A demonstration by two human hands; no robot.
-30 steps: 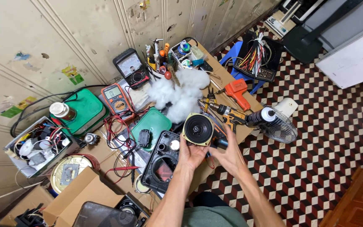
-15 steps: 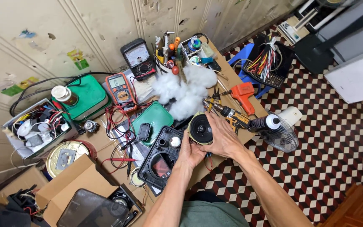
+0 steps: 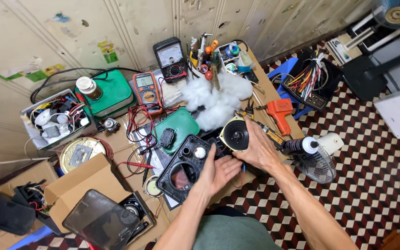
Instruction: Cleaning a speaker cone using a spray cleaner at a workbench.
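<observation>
The right hand (image 3: 257, 150) curled around a round black speaker (image 3: 235, 134), holding it tilted just above the cluttered table (image 3: 274, 95), while the left hand (image 3: 218, 172) lay spread, fingers loosely open, against the black speaker housing (image 3: 183, 167) beside it.

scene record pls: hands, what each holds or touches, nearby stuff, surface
left hand: palm down on the edge of the black speaker housing
right hand: grips the round black speaker driver, tilted up
near: white stuffing, green lid, orange multimeter, orange drill
surface: cluttered cardboard-covered table by a wall
floor: checkered tiles
</observation>
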